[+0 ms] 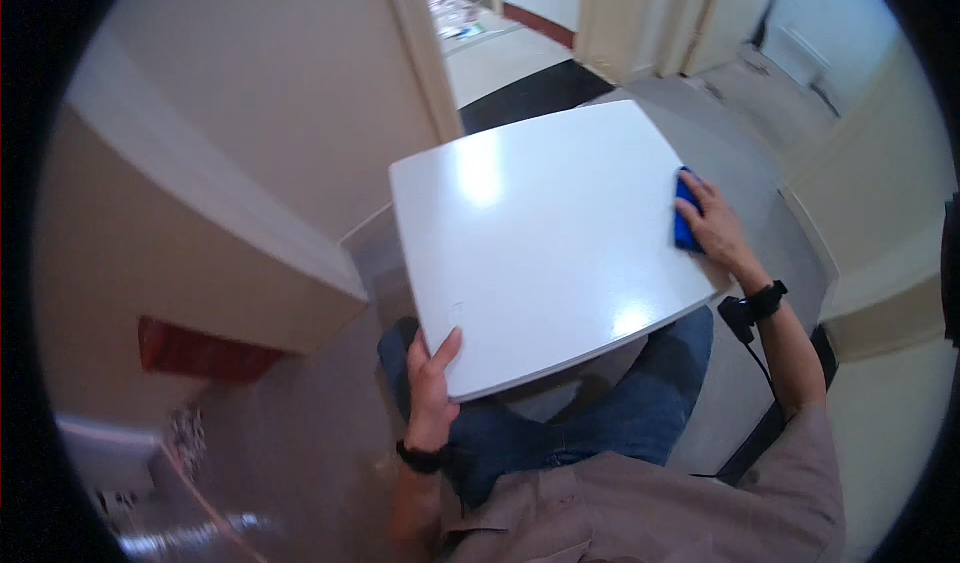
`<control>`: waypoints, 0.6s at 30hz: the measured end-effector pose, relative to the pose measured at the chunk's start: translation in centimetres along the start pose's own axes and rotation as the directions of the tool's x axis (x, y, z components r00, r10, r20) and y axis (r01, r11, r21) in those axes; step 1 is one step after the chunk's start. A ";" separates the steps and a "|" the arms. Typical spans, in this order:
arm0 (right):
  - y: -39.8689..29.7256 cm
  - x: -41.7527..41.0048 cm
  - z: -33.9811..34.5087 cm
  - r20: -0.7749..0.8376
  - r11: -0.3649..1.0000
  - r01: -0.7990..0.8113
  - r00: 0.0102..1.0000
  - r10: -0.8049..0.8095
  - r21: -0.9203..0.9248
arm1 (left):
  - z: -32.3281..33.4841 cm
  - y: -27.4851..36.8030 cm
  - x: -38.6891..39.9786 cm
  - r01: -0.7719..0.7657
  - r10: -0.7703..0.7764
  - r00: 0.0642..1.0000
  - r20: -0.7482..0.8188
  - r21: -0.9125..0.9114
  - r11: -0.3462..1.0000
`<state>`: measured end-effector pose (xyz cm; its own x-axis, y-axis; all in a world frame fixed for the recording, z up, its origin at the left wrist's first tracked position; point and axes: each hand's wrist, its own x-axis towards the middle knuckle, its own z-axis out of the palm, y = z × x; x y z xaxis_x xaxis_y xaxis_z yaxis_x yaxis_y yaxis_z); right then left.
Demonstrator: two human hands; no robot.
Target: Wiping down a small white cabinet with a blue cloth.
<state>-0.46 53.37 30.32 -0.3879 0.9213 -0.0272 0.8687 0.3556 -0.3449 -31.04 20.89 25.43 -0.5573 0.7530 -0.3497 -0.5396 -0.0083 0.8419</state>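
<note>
A glossy white rectangular panel (540, 240) lies over my knees, its surface reflecting light in two patches. At its near left corner my left hand (433, 379) grips the edge, thumb on top and fingers mostly hidden at the side and below. My right hand (712, 222) holds a blue cloth or pad (686, 214) against the panel's right edge. Faint marks show on the surface near my left thumb. Black bands circle both wrists, and a small black device with a cable hangs by the right one.
Walls and door frames (435, 75) stand close on both sides. Beyond the panel, a black strip (536, 94) crosses the floor at a doorway, with small items (457, 19) farther back. A red object (202, 349) is at the left. A white wall fitting (799, 57) is upper right.
</note>
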 end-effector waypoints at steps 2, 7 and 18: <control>2.8 1.4 1.0 0.007 0.949 -0.091 0.996 0.093 0.302 | -0.3 -0.5 -0.3 -0.054 0.053 0.998 0.033 0.048 0.997; 3.2 1.5 0.8 0.257 0.719 -0.274 0.957 0.137 0.639 | -1.8 -2.3 0.7 -0.168 0.163 0.979 0.124 0.039 0.985; 3.1 5.2 3.6 0.099 0.679 0.099 0.964 -0.247 0.728 | -2.7 -6.4 -5.4 -0.326 0.327 0.944 -0.034 0.037 0.945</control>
<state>-0.94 58.72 25.74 -0.6189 0.7848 -0.0341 0.3270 0.2179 -0.9196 -26.30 15.05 20.81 -0.7242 0.6862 -0.0685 -0.3046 -0.2292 0.9245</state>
